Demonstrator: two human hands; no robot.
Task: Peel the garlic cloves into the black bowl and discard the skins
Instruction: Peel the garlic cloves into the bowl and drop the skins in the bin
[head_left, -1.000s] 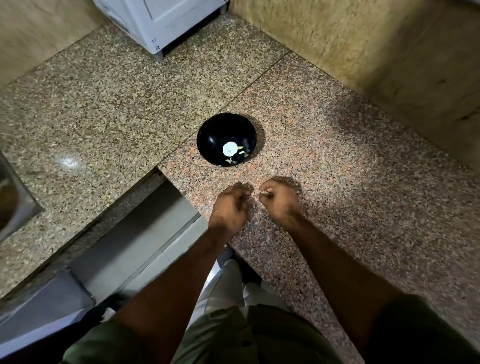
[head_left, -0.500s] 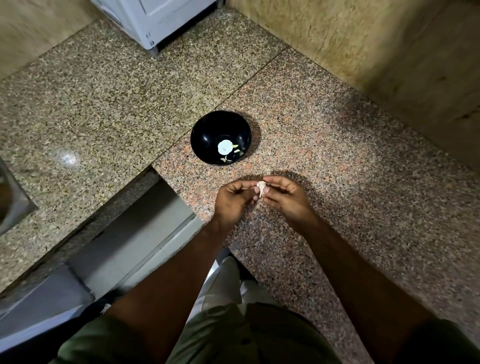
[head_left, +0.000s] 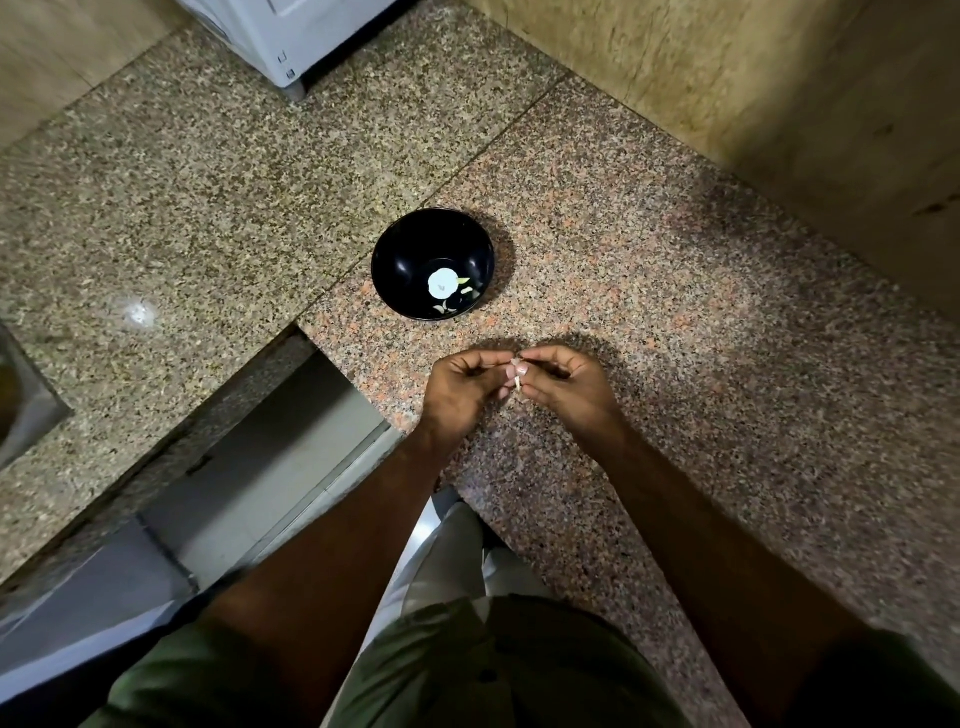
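Just above the granite counter (head_left: 675, 322), the left hand (head_left: 457, 387) and the right hand (head_left: 566, 384) meet fingertip to fingertip, both with curled fingers pinching one small pale garlic clove (head_left: 517, 375) between them, the left at its 9 o'clock side and the right at its 3 o'clock. Farther out, at about 11 o'clock from the hands and apart from them, the black bowl (head_left: 410, 260) sits on the counter with a few pale bits lying in its bottom.

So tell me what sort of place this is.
Probably a home kitchen: a speckled granite counter, a metal sink at the left edge, and a black bowl near hands peeling a garlic clove.
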